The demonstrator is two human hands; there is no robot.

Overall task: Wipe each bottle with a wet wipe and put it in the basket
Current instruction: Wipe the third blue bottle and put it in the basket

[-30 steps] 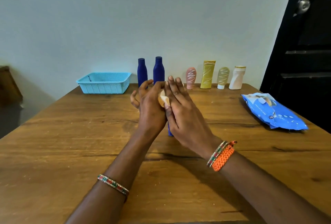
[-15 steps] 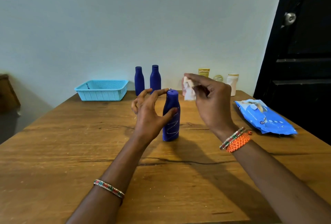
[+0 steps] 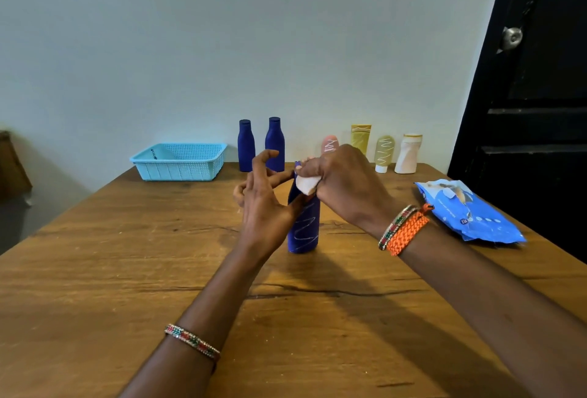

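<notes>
Now lowered onto the bottle's top: right hand, fingers curled round a white wet wipe. Far left of the grip, light blue basket. Just left, left hand, thumb and fingers steadying the upright blue bottle mid-table. Right of it, blue wipes pack.
</notes>
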